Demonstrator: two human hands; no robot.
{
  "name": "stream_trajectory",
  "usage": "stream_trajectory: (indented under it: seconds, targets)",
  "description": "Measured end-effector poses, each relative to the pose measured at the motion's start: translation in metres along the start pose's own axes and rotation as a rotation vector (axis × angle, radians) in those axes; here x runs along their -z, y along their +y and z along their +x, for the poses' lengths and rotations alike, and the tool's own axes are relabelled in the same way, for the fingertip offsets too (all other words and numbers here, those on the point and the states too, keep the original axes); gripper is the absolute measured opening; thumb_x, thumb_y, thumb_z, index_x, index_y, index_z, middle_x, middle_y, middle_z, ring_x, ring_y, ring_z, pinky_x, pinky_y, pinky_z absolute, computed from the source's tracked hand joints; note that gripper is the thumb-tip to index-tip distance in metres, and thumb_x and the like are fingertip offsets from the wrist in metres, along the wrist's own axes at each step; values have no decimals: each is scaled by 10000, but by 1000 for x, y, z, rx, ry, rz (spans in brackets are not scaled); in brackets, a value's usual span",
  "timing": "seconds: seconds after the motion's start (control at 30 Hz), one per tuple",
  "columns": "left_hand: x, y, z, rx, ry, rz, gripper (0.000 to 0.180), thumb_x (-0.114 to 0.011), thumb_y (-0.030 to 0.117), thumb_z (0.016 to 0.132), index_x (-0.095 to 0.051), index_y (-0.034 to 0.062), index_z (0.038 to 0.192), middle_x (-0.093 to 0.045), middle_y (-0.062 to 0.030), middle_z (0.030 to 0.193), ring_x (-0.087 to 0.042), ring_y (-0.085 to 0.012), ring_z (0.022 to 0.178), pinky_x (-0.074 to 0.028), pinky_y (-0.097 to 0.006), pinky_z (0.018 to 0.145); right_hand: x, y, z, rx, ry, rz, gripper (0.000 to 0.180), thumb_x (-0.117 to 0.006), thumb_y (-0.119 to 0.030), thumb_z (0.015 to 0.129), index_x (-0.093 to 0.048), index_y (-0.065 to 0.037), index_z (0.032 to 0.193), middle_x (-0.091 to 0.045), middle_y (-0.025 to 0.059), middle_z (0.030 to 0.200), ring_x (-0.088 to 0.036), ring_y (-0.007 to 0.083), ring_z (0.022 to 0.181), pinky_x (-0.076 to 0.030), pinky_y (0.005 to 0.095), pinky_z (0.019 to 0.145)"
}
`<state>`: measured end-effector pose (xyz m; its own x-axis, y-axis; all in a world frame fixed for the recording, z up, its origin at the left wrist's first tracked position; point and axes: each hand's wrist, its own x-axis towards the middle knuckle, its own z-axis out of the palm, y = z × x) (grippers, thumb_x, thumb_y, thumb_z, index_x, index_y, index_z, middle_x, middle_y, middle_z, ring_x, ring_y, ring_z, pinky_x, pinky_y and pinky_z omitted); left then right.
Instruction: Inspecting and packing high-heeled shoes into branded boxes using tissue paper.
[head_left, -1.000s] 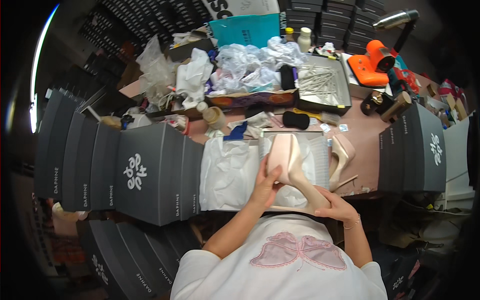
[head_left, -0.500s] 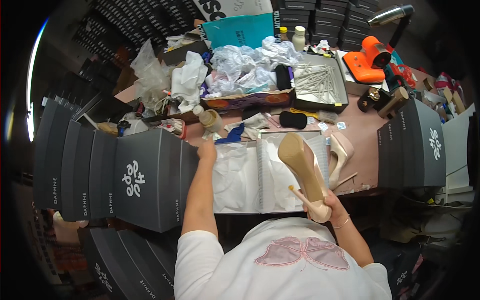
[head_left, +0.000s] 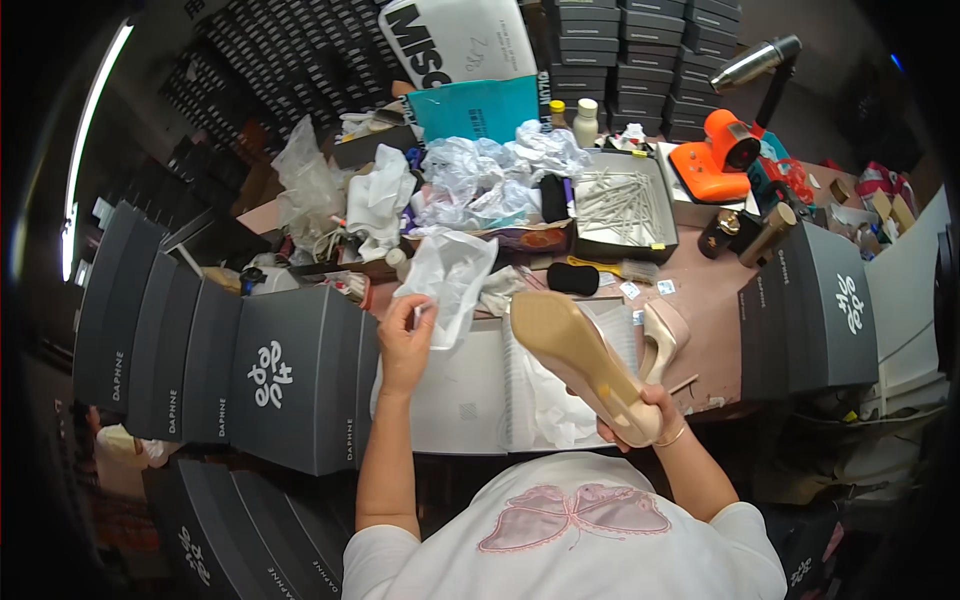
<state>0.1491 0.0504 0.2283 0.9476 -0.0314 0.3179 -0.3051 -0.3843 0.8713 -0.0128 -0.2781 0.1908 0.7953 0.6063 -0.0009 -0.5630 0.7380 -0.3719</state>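
Note:
My left hand (head_left: 403,350) pinches a sheet of white tissue paper (head_left: 456,280), holding it raised above the left half of an open shoebox (head_left: 455,395). Gripped near its heel end by my right hand (head_left: 655,414) is a beige high-heeled shoe (head_left: 563,345). Its tan sole faces up and its toe points to the far left. The shoe hangs over the right half of the box, where more white paper (head_left: 560,408) lies. To the right, the matching shoe (head_left: 664,332) rests on the table beside the box.
Dark shoeboxes stand in rows at left (head_left: 300,390) and right (head_left: 830,300). Farther back are a tray of white sticks (head_left: 620,200), a heap of crumpled paper (head_left: 480,175), an orange device (head_left: 715,165), a black sponge (head_left: 573,278) and a yellow-handled brush (head_left: 625,269).
My left hand has moved from near the bottle at the box's far left corner and now holds up the tissue paper. The shoe has tilted, its toe swinging left.

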Motion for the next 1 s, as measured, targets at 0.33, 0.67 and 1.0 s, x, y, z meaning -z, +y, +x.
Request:
stream_trajectory:
  seconds: [0.33, 0.67, 1.0]
  targets:
    - [56, 54, -91, 185, -113, -982, 233, -739, 119, 825, -559, 75, 966, -573, -1, 861, -543, -77, 756, -457, -237, 672, -1, -17, 76, -296, 190, -720, 550, -614, -255, 855, -479, 22, 1310, -617, 76, 1063, -609, 118, 911, -506, 251, 772]
    - [71, 33, -100, -127, 24, 501, 216, -645, -10, 758, -677, 6, 971, -607, -134, 1000, -580, -311, 945, -480, -377, 815, 6, -7, 59, -442, 56, -693, 742, -619, -335, 823, -366, 45, 1408, -602, 133, 1146, -617, 171, 954, -498, 269, 817]
    - [42, 77, -93, -496, 322, 278, 299, -596, -132, 751, -671, 10, 1003, -561, -90, 910, -558, -203, 797, -462, -288, 674, -28, 32, 75, -99, 155, -557, 683, -750, -264, 744, -467, 20, 1297, -590, 81, 1120, -577, 160, 993, -484, 281, 849]
